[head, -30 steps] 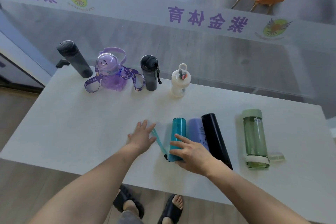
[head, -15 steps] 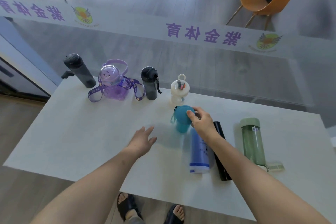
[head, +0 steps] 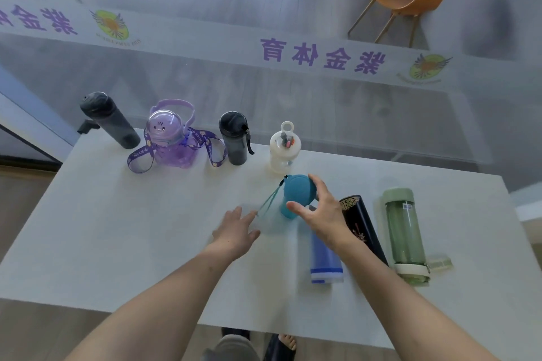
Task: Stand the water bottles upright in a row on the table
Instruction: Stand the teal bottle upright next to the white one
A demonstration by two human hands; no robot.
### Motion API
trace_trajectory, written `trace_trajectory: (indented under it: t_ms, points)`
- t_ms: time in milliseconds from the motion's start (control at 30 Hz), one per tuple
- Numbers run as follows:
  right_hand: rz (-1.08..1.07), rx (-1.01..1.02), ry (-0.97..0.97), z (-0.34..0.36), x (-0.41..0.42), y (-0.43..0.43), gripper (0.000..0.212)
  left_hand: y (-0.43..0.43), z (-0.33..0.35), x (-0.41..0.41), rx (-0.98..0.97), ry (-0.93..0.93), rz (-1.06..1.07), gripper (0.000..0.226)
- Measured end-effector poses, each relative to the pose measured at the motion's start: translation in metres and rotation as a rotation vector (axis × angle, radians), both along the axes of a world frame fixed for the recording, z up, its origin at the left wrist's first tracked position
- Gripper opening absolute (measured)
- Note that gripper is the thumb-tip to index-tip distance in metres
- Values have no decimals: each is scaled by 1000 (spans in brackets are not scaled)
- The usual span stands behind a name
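A pale grey tabletop (head: 117, 228) is seen from above, from a camera worn on a person's head. Along its far edge four bottles are stood upright in a row: toward the far left corner a tall dark grey bottle (head: 110, 120), next a round purple bottle (head: 173, 141) with a printed purple strap looped around it, then a shorter black bottle (head: 233, 138) with a side loop, then a small white bottle (head: 284, 147) with a ring on its cap. Just in front of the white bottle, a teal bottle (head: 296, 195) is stood upright near the middle of the tabletop, its thin teal cord hanging to its left. The right hand (head: 321, 214) is curved around the teal bottle's top with fingers spread, thumb on the near side; whether the fingers are pressed to it or just clear of it cannot be told. The left hand (head: 234, 228) is held open and flat, palm down, low over the tabletop just left of the teal bottle, with nothing in it. Toward the right side three bottles are lying on their sides, lengthwise toward the near edge: a blue bottle (head: 325, 264), partly covered by the right forearm, a black bottle with gold patterning (head: 362, 226) just beside it, and a translucent green bottle (head: 406, 231) nearest the right edge.
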State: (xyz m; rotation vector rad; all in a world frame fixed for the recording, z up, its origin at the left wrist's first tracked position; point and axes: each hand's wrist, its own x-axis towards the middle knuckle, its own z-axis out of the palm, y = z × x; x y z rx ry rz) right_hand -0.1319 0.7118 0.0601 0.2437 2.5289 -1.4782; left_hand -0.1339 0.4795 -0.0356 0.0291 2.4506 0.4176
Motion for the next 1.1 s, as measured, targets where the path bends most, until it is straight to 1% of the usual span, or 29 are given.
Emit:
trace_trajectory:
  t_ms: [200, 300, 467, 533, 667, 767, 833, 933, 1100]
  points:
    - [-41, 91, 102, -1, -21, 7, 66, 7, -1, -10, -112, 5, -138, 64]
    - [-79, 105, 123, -2, -35, 24, 57, 14, -4, -18, -114, 16, -170, 67]
    - [-126, 110, 138, -6, -53, 53, 51, 44, -2, -23, -102, -6, -192, 72]
    - [-134, 78, 121, -8, -63, 63, 54, 59, 1, -24, -99, -18, -160, 75]
    - [-119, 60, 112, -14, -89, 81, 73, 89, 6, -26, -92, -93, 1, 87]
    - [-97, 64, 94, -15, -104, 91, 82, 100, 5, -24, -98, -129, 34, 95]
    - [-96, 34, 82, -13, -111, 95, 80, 101, 3, -24, -107, -139, 28, 101]
    - [-87, -35, 84, -16, -115, 100, 69, 101, 1, -24, -105, -144, 34, 103]
    - [-16, -61, 79, -18, -119, 107, 66, 103, 3, -23, -92, -142, 52, 103]
